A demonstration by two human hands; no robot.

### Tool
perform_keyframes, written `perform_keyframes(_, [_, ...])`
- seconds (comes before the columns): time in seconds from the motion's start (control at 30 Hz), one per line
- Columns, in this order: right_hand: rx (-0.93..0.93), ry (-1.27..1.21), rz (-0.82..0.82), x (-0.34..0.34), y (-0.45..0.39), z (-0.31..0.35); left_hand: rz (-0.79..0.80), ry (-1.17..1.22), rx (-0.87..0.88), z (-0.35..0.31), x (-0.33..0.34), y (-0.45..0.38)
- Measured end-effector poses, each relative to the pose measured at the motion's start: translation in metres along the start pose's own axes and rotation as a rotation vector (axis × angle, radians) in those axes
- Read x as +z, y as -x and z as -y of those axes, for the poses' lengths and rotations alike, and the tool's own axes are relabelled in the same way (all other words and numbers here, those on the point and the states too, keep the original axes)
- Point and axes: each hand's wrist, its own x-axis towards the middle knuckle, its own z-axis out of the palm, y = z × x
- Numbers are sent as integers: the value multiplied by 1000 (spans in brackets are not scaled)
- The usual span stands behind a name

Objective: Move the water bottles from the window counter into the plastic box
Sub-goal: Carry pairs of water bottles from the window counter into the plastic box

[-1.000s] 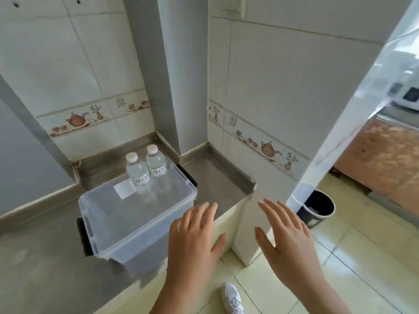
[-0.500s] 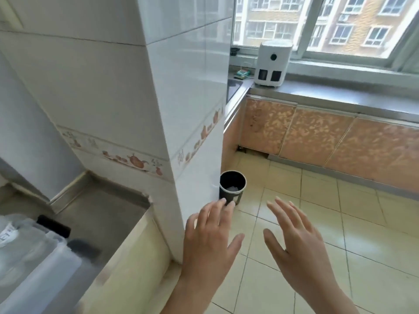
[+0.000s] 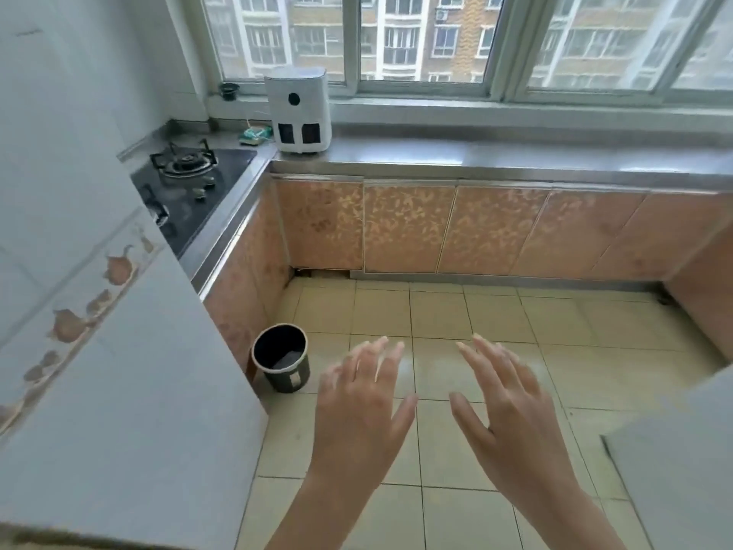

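Both hands are held out in front of the person, above the tiled floor [image 3: 496,311], palms down and holding nothing; the left hand [image 3: 359,410] has its fingers straight and slightly spread, the thumb out to the side; the right hand [image 3: 511,414] mirrors it, fingers apart and extended, the two thumbs pointing toward each other with a gap between them. The window counter [image 3: 515,158] runs across the far side of the room, under the window [image 3: 416,37]; its visible steel top bears a white appliance [image 3: 298,109] at its left end, and just left of that appliance a small green item [image 3: 256,133] lies near the corner. No water bottles or plastic box can be seen in this view, so where they are cannot be told. Left of the counter's corner sits a gas hob [image 3: 190,180]; below the counter are orange patterned cabinet doors [image 3: 408,228]; a black bin [image 3: 283,363] stands on the floor near the tiled wall [image 3: 99,351], well below the counter's left end.
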Motion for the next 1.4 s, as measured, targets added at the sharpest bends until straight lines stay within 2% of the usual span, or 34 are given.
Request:
perform_keyframes(0.4, [297,74,-103,8,-140,-144,43,-9,243,-51,95,-228])
perform_keyframes(0.57, [438,108,-152,-9,-215,-198,34,36,399,-94,123,-341])
perform_keyframes(0.73, [574,130,-200,-21,-262,-252,93,44,551,-143,153,-426])
perform_keyframes(1.0, [731,157,-194,-41,-327,-376,152,94,666,-250,230,-533])
perform_keyframes(1.4, [766,183,-227,-111,-444,-603,108,119,743,-444,315,-704])
